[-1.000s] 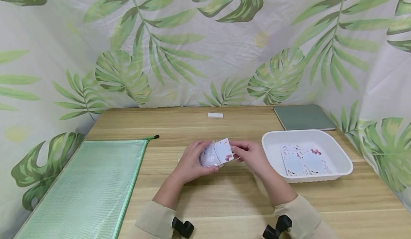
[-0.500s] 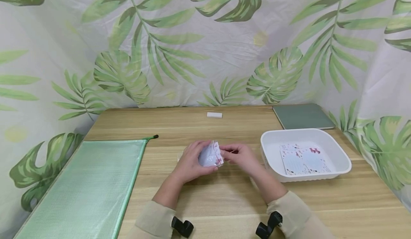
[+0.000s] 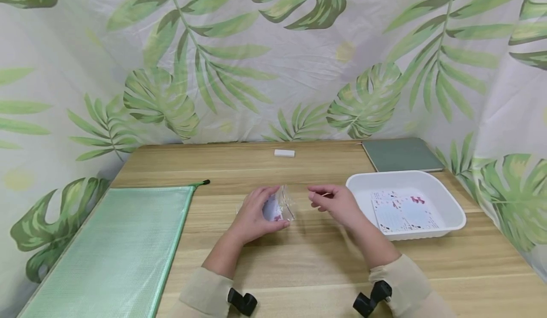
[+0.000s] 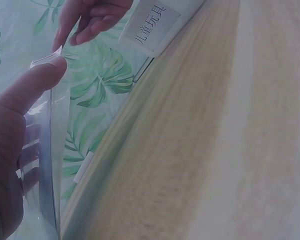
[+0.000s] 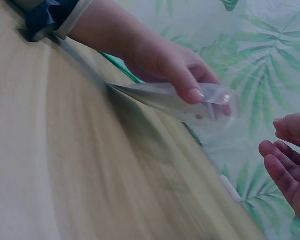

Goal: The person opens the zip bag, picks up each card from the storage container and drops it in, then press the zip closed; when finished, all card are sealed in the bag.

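Note:
My left hand point(image 3: 253, 217) grips a clear zip bag point(image 3: 286, 204), thumb on the near side and fingers behind. Inside the bag is a white printed card point(image 3: 270, 208) with small reddish marks, partly covered by the hand. The bag's mouth points right. In the right wrist view the bag point(image 5: 165, 100) stands off the wooden table under the left thumb. My right hand point(image 3: 336, 204) is apart from the bag, just to its right, fingers loosely bent and holding nothing.
At the right a white plastic tray point(image 3: 459, 220) holds printed cards point(image 3: 403, 213). Behind it lies a green notebook point(image 3: 403, 154). A small white block point(image 3: 284, 153) lies near the back edge. A green mesh zip pouch point(image 3: 115, 247) covers the left side.
The card that stuck out of the bag has slid inside it, pushed by my right hand. The right hand has then let go and drawn back to the right. My left hand keeps its grip.

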### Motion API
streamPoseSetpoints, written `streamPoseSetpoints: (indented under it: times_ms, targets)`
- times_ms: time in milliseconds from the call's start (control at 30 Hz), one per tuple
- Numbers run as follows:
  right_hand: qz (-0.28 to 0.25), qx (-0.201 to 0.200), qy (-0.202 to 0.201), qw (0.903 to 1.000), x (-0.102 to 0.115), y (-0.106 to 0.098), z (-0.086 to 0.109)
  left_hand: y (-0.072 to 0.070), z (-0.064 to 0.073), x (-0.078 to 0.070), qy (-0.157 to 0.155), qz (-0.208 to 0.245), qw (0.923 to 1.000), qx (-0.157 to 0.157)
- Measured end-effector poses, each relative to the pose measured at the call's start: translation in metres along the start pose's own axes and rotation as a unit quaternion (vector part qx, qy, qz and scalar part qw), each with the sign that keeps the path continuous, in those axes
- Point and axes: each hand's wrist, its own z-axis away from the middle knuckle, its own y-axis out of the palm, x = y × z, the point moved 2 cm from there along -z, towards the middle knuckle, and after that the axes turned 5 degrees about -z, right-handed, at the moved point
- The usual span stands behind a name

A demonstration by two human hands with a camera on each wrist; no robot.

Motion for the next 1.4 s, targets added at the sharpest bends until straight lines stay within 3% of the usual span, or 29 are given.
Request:
streamPoseSetpoints:
  times_ms: [333, 533, 700, 1067, 1400]
  targets:
    - [0.073, -0.052, -0.013, 0.9959, 0.003, -0.070, 0.005, -0.002, 0.001, -0.001, -0.008, 0.002, 1.0000, 0.004]
    - [0.153, -0.067, 0.022, 0.9857, -0.006, -0.114, 0.008, -0.003, 0.001, -0.002, -0.004, 0.000, 1.0000, 0.004]
    - [0.206, -0.046, 0.060, 0.9755, -0.019, -0.139, 0.006, -0.003, 0.000, -0.002, -0.003, 0.006, 1.0000, 0.004]
    - [0.329, 0.061, 0.074, 0.9395, -0.055, -0.162, -0.005, -0.002, 0.000, 0.000, 0.000, 0.002, 1.0000, 0.008]
    - [0.363, 0.086, 0.058, 0.9261, -0.067, -0.161, -0.007, -0.001, 0.000, 0.000, 0.009, 0.003, 1.0000, 0.002]
